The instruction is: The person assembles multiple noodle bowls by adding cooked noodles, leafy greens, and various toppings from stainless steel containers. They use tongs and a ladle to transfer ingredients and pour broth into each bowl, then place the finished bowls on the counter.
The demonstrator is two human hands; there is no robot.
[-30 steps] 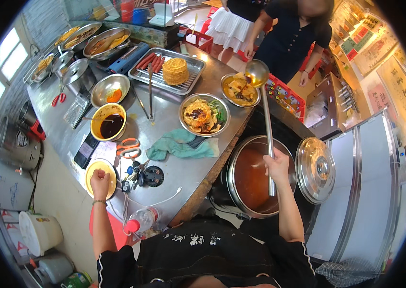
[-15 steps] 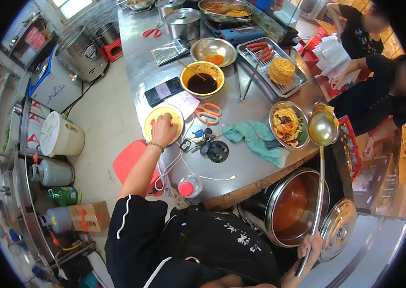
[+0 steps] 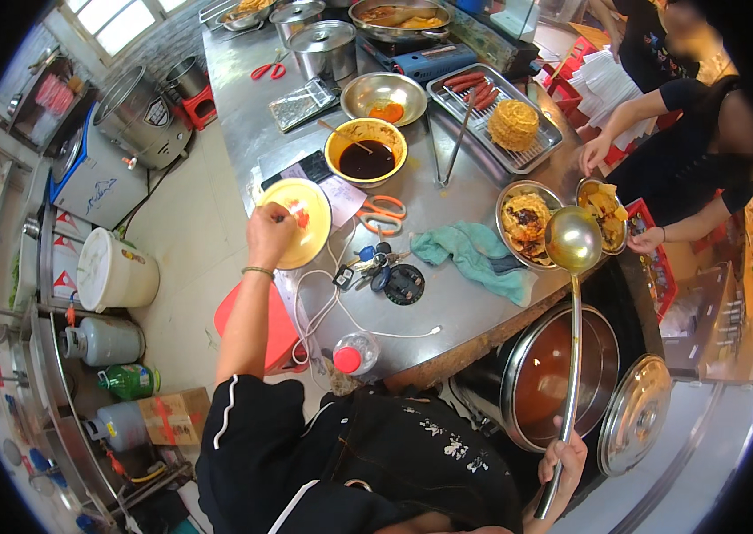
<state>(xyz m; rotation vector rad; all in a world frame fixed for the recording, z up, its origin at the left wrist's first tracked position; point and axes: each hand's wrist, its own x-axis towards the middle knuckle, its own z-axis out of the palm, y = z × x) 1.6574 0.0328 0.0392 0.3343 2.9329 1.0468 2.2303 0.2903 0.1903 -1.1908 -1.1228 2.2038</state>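
My left hand (image 3: 271, 236), its fingers pinched together, is at the left side of a yellow bowl (image 3: 312, 245) with reddish bits inside. The hand hides part of the rim, and I cannot make out what the fingertips hold. My right hand (image 3: 565, 456) grips the lower handle of a long metal ladle (image 3: 574, 242). The ladle's head hangs at the table's right edge, overlapping a metal bowl of noodles (image 3: 526, 216) with dark sauce. Beside it, a second metal bowl of food (image 3: 606, 218) is between a co-worker's hands. Under the ladle's handle stands a pot of reddish-brown broth (image 3: 547, 378).
Around my left hand lie orange-handled scissors (image 3: 382, 215), keys (image 3: 376, 265), a white cable (image 3: 394, 333) and a phone (image 3: 312, 166). A bowl of dark sauce (image 3: 366, 160), a teal cloth (image 3: 474, 254), a bottle (image 3: 357, 353) and a noodle tray (image 3: 541, 153) share the table. A pot lid (image 3: 639, 418) leans right.
My left hand has drawn back from inside the yellow bowl to its left side; the bowl now covers more of the phone. The ladle has swung left, and a co-worker's hands have reached the second bowl.
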